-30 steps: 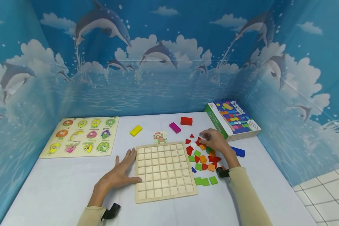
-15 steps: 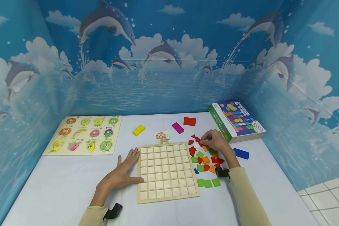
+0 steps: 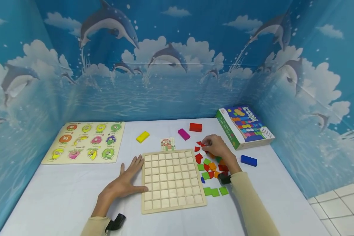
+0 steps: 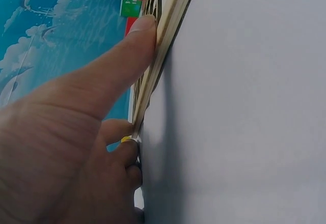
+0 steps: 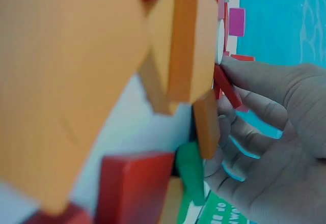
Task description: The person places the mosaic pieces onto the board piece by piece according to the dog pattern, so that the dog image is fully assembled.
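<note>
My left hand (image 3: 122,183) rests at the left edge of the wooden grid board (image 3: 172,180), fingers spread. In the left wrist view its thumb (image 4: 130,51) touches the board's rim. At the upper part of the pile of coloured pieces, my right hand (image 3: 219,147) is lowered with thumb and fingertips brought together. The right wrist view shows a tilted red piece (image 5: 228,87) between the thumb and fingers, in a pinch; its full outline is hidden. Close by lie a white disc (image 3: 203,152), a red piece (image 3: 199,159) and an orange square (image 3: 212,166).
A pattern card (image 3: 167,144) lies behind the board. Yellow (image 3: 143,136), magenta (image 3: 184,134), red (image 3: 196,127) and blue blocks (image 3: 248,160) lie around. A fruit puzzle board (image 3: 84,142) is at left, a game box (image 3: 245,127) at right back. Green squares (image 3: 214,192) lie near the board's right corner.
My right hand has shifted left over the pile, toward the small red pieces by the white disc. My left hand keeps its place at the board's edge.
</note>
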The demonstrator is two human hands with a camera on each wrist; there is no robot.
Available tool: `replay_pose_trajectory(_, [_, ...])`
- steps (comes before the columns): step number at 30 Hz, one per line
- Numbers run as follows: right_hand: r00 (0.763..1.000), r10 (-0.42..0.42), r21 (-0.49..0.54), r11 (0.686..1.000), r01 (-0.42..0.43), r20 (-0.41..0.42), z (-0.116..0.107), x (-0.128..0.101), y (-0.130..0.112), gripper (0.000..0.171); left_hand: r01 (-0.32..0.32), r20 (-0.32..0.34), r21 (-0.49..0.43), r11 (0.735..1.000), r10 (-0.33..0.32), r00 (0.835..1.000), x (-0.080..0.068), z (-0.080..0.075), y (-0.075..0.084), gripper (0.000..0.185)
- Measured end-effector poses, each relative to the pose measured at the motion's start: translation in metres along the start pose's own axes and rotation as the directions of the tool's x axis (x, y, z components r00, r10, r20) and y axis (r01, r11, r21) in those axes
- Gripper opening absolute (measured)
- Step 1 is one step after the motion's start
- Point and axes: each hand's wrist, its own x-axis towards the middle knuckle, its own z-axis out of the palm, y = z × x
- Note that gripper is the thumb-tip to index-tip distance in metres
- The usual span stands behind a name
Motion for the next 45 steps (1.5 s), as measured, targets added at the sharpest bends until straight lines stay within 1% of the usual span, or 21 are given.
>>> replay_pose_trajectory(4, [1.0, 0.023, -0.012, 1.0, -0.023, 0.006, 0.002, 0.002, -0.008, 0.015, 0.0, -0.003, -0.013, 1.0, 0.0, 1.0, 0.0, -0.001, 0.0, 0.119])
replay_pose_trajectory(6, [0.999, 0.04, -0.012, 0.999, -0.04, 0.023, 0.002, 0.001, -0.01, 0.014, 0.004, -0.002, -0.017, 1.0, -0.004, 1.0, -0.001, -0.002, 0.001, 0.119])
replay_pose_trajectory(8, [0.999, 0.03, -0.004, 1.0, -0.03, 0.037, 0.001, -0.001, -0.011, 0.013, 0.01, 0.0, -0.013, 1.0, -0.01, 1.0, -0.001, -0.002, 0.001, 0.119])
replay_pose_trajectory(11, [0.999, -0.023, 0.015, 1.0, 0.023, 0.022, 0.001, -0.006, -0.015, 0.011, 0.017, 0.004, -0.009, 1.0, -0.017, 1.0, -0.001, -0.002, 0.001, 0.12])
replay_pose_trajectory(13, [0.995, -0.102, 0.035, 0.994, 0.102, -0.011, 0.002, -0.011, -0.021, 0.011, 0.017, 0.003, -0.004, 1.0, -0.017, 1.0, -0.001, -0.002, 0.001, 0.12])
replay_pose_trajectory(16, [0.974, -0.221, 0.083, 0.971, 0.223, -0.042, 0.006, -0.018, -0.038, 0.011, 0.018, 0.004, 0.008, 1.0, -0.018, 1.0, 0.0, -0.002, -0.001, 0.12])
replay_pose_trajectory(18, [0.945, -0.327, 0.136, 0.935, 0.328, -0.034, 0.012, -0.021, -0.051, 0.015, 0.016, 0.006, 0.011, 1.0, -0.016, 1.0, 0.0, -0.001, -0.002, 0.12])
replay_pose_trajectory(21, [0.903, -0.43, 0.224, 0.88, 0.418, 0.005, 0.025, -0.023, -0.07, 0.024, 0.014, 0.006, 0.015, 1.0, -0.014, 1.0, -0.001, -0.001, -0.003, 0.12])
replay_pose_trajectory(22, [0.89, -0.456, 0.249, 0.864, 0.438, 0.016, 0.03, -0.023, -0.075, 0.025, 0.01, 0.006, 0.009, 1.0, -0.01, 1.0, -0.001, -0.002, -0.003, 0.12])
replay_pose_trajectory(24, [0.871, -0.489, 0.288, 0.84, 0.46, 0.034, 0.039, -0.022, -0.084, 0.021, 0.011, 0.003, 0.003, 1.0, -0.011, 1.0, -0.001, -0.002, -0.002, 0.119])
replay_pose_trajectory(28, [0.859, -0.507, 0.314, 0.829, 0.464, 0.07, 0.057, -0.017, -0.098, 0.014, 0.012, -0.001, -0.007, 1.0, -0.012, 1.0, -0.001, -0.002, 0.001, 0.12])
replay_pose_trajectory(30, [0.854, -0.511, 0.312, 0.83, 0.462, 0.094, 0.065, -0.015, -0.104, 0.013, 0.014, 0.0, 0.002, 1.0, -0.014, 1.0, 0.0, -0.002, 0.0, 0.119])
replay_pose_trajectory(32, [0.862, -0.494, 0.308, 0.842, 0.443, 0.114, 0.072, -0.012, -0.11, 0.012, 0.009, 0.001, 0.007, 1.0, -0.009, 1.0, 0.0, -0.002, -0.001, 0.119])
replay_pose_trajectory(34, [0.873, -0.474, 0.293, 0.856, 0.426, 0.115, 0.078, -0.01, -0.114, 0.011, -0.001, 0.006, 0.006, 1.0, 0.001, 1.0, 0.001, -0.002, -0.001, 0.118])
replay_pose_trajectory(38, [0.894, -0.441, 0.246, 0.878, 0.41, 0.085, 0.09, -0.003, -0.125, 0.011, -0.009, 0.01, 0.004, 1.0, 0.009, 1.0, 0.0, -0.003, -0.002, 0.118])
replay_pose_trajectory(41, [0.908, -0.415, 0.201, 0.896, 0.397, 0.057, 0.097, 0.001, -0.133, 0.013, -0.001, 0.013, 0.013, 1.0, 0.001, 1.0, 0.0, -0.003, -0.003, 0.118])
replay_pose_trajectory(45, [0.936, -0.347, 0.149, 0.93, 0.336, 0.056, 0.101, 0.004, -0.141, 0.016, -0.005, 0.013, 0.009, 1.0, 0.005, 1.0, 0.001, -0.001, -0.003, 0.117])
